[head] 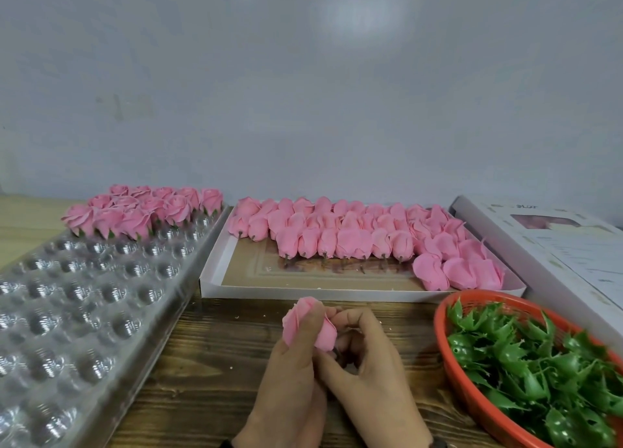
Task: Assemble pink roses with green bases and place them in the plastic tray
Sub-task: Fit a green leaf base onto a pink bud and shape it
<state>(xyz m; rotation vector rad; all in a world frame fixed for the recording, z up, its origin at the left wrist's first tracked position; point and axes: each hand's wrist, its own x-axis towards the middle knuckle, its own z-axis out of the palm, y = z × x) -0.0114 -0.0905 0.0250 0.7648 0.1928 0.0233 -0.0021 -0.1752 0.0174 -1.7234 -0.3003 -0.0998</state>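
Hands first, closest to my view: left hand (296,356) has its grip wrapped round a pink rose (308,324), bloom tipped up and away so the stem end faces the right hand (367,363). Right grip's fingers are curled and pinched in at the rose's underside. I can't tell if there's a green base in there, the fingers hide it, but my guess is that's the fitting step going on.

Just to the right sits the orange basket (445,339) of green bases (526,363), near the right hand for easy grabbing. On the left, the plastic tray (84,312) runs along the worktop (209,373), most pockets unfilled, so I'd say plenty of work left.

Further back, the cardboard box (303,292) holds the loose unassembled roses (350,238) lying on their sides. Finished roses (145,211) stand upright in the tray's far rows, probably filling back to front. A white box lid (553,252) lies far right.
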